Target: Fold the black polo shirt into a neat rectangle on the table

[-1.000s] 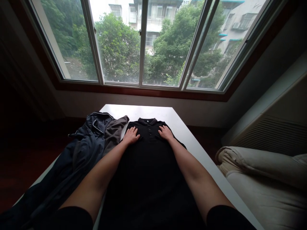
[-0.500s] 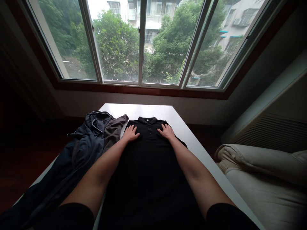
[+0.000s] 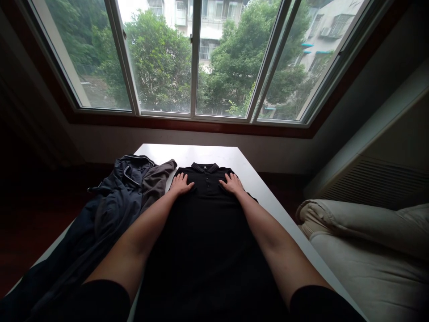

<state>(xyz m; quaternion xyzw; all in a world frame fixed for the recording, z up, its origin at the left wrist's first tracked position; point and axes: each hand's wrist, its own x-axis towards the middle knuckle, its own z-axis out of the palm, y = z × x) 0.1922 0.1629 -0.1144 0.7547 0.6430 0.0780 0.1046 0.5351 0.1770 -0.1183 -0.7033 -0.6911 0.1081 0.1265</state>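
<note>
A black polo shirt (image 3: pixel 208 232) lies spread on the white table (image 3: pixel 187 152), its buttoned collar at the far end by the window. My left hand (image 3: pixel 181 184) rests flat on the left side of its chest, fingers spread. On the right side of the chest lies my right hand (image 3: pixel 232 183), likewise flat with fingers apart. Neither hand grips the cloth. Left of the shirt is a heap of dark clothes, with a dark blue-grey jacket (image 3: pixel 114 201) and a brownish-grey garment (image 3: pixel 156 181). The shirt's lower part fades into shadow close to me.
Beyond the table is a wall with a wide sliding window (image 3: pixel 194 118). A beige padded seat or cushion (image 3: pixel 362 223) sits to the right of the table, below a pale slatted unit (image 3: pixel 372 174). The floor (image 3: pixel 33 223) at left is dark reddish.
The view has shifted slightly, so everything sits a little further left. Both hands stay flat on the shirt's chest, with hardly any movement over the cloth.
</note>
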